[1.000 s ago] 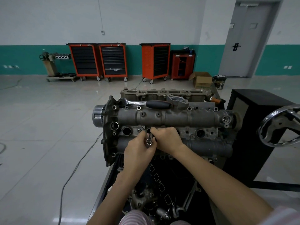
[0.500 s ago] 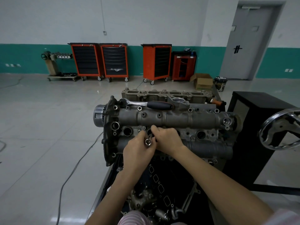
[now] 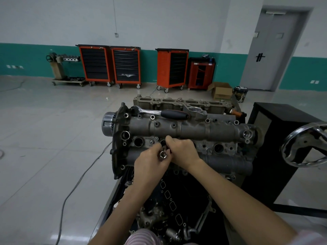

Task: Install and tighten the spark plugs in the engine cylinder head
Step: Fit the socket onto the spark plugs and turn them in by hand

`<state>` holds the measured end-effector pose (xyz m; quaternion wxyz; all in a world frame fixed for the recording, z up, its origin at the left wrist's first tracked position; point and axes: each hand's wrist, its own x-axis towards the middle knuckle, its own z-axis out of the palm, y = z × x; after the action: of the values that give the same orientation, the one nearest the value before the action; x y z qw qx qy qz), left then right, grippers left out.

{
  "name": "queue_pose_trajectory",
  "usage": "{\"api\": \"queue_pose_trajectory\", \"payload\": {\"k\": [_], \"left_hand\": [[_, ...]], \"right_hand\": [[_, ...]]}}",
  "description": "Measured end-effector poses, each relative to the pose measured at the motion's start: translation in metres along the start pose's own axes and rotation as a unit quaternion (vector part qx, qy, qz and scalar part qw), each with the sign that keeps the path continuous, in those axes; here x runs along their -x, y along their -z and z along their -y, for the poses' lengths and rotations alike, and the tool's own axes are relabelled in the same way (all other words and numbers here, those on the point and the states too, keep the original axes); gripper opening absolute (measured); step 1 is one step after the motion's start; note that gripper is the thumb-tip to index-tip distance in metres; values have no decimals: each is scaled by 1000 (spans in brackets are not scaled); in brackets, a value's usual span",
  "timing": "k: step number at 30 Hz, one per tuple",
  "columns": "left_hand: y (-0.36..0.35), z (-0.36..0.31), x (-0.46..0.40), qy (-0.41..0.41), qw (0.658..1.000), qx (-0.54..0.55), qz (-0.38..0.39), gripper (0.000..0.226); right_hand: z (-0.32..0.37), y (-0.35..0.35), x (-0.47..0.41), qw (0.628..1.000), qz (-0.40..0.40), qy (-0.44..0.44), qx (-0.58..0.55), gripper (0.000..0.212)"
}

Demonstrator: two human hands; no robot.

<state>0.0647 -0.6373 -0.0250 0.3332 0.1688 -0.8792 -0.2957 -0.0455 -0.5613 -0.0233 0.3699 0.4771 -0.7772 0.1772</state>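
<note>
orange tool carts point(image 3: 126, 65) by wall | cardboard box point(image 3: 221, 91) | grey door point(image 3: 273, 50) | floor cable point(image 3: 74, 190)

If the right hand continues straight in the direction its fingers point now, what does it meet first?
Most likely the socket tool that both hands hold over the cylinder head. The right hand points left toward the left hand; they look almost touching, though depth is unclear.

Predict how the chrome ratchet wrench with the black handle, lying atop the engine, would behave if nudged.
The chrome ratchet wrench with the black handle looks rigid steel, so probably heavy and stiff. Resting on the grey cylinder head's rounded top, it may slide off.
</note>
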Motion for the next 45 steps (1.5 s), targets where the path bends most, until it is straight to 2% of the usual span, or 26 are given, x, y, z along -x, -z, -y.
{"api": "queue_pose_trajectory", "payload": {"k": [3, 8, 13, 16, 18, 22, 25, 29, 32, 34, 38, 41, 43, 45], "left_hand": [[-1, 1, 2, 6, 1000, 29, 3, 39], [-1, 1, 1, 7, 999, 45, 1, 37], [1, 3, 3, 15, 1000, -19, -4, 29], [-1, 0, 4, 26, 999, -36, -20, 33], [-3, -3, 5, 24, 999, -30, -25, 33], [-4, -5, 5, 46, 999, 2, -19, 30], [-4, -3, 5, 50, 998, 25, -13, 34], [-4, -2, 5, 50, 997, 47, -19, 30], [-2, -5, 1, 50, 998, 19, -34, 43], [0, -6, -1, 37, 998, -25, -39, 48], [1, -4, -2, 18, 999, -38, -31, 46], [1, -2, -3, 2, 999, -33, -20, 43], [1, -1, -4, 0, 1000, -10, -2, 38], [1, 0, -6, 1, 1000, 0, 15, 35]], "right_hand": [[2, 0, 0, 1000, 17, -6, -6, 36], [-2, -1, 1, 998, 18, 25, -47, 28], [-1, 0, 1, 999, 14, 36, -26, 24], [0, 3, 0, 999, -9, 30, -12, 10], [-1, 3, 0, 1000, -9, 19, -14, 21], [-4, 2, 1, 998, 47, -12, -41, 14], [-4, 0, 0, 994, 102, -24, -45, 24], [0, 1, 1, 999, 46, 11, -26, 30], [-1, -2, 1, 1000, 10, 20, 3, 28], [-2, -2, 1, 1000, -2, 18, 12, 19], [1, 0, 0, 1000, 6, -3, -24, 30], [-1, 0, 1, 997, 46, -28, -55, 35], [-1, 1, 0, 996, 69, -26, -45, 23], [0, 1, 0, 997, 64, -10, -36, 23]]}}
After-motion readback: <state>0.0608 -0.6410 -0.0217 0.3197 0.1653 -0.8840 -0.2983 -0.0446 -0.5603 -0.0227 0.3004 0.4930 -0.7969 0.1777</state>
